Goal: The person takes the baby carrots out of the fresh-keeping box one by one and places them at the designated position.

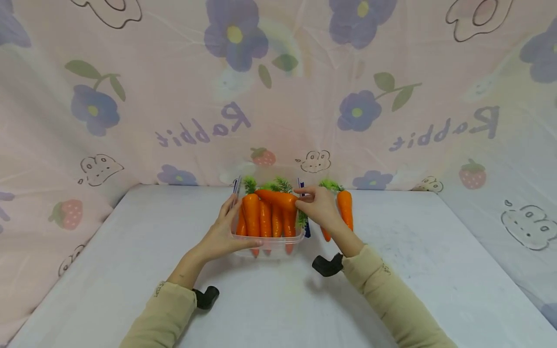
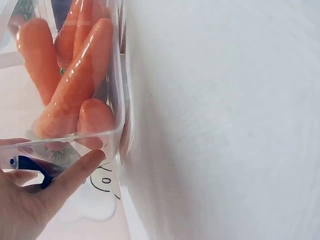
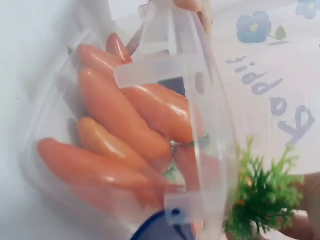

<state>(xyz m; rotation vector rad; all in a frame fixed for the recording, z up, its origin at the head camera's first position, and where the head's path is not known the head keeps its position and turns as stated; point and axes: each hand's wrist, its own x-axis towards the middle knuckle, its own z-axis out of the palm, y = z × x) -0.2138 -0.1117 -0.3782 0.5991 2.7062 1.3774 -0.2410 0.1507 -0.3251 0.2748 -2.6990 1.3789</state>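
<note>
A clear plastic box (image 1: 270, 240) with blue side handles holds several orange carrots (image 1: 253, 215) with green leafy tops. My left hand (image 1: 219, 234) grips the box's left side, its thumb along the front rim; in the left wrist view that thumb lies against the clear wall near a blue handle (image 2: 37, 167). My right hand (image 1: 319, 205) pinches the thick end of a carrot (image 1: 276, 197) lying crosswise over the others. Its green leafy top (image 3: 265, 192) shows beside the right fingers in the right wrist view, outside the box wall.
To the right of the box, partly behind my right hand, lie more carrots (image 1: 345, 205) on the white tabletop (image 1: 413, 270). A printed cloth (image 1: 300, 96) with flowers and rabbits hangs behind the table. Black curved pieces (image 1: 328, 265) stick out at both wrists.
</note>
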